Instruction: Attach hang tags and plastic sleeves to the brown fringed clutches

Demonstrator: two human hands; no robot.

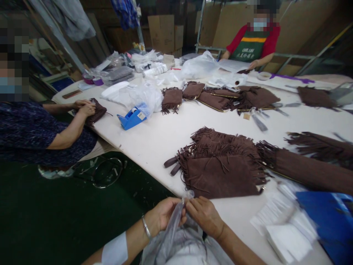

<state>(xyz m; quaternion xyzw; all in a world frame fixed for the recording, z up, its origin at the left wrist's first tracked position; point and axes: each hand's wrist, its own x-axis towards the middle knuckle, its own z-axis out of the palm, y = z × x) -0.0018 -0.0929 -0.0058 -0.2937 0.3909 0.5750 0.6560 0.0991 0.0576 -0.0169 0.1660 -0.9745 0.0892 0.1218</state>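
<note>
At the near table edge, my left hand (pixel 171 213) and my right hand (pixel 204 216) are close together in front of my lap. Both pinch a strip of thin clear plastic (pixel 176 216), gathered at the top and hanging from my left fingers. What is inside it, if anything, I cannot make out. Just beyond my hands lies a brown fringed suede bag (pixel 223 175), flat on the table, with two short dark straps at its left. More fringed brown material (pixel 223 141) lies against its far side.
Long brown fringed pieces (pixel 314 165), white papers (pixel 288 239) and a blue item (pixel 325 217) lie to the right. Farther off are smaller brown pouches (pixel 172 97), a blue tape dispenser (pixel 134 116) and plastic bags (pixel 200 64). Co-workers stand left (pixel 41 129) and across the table (pixel 252 44).
</note>
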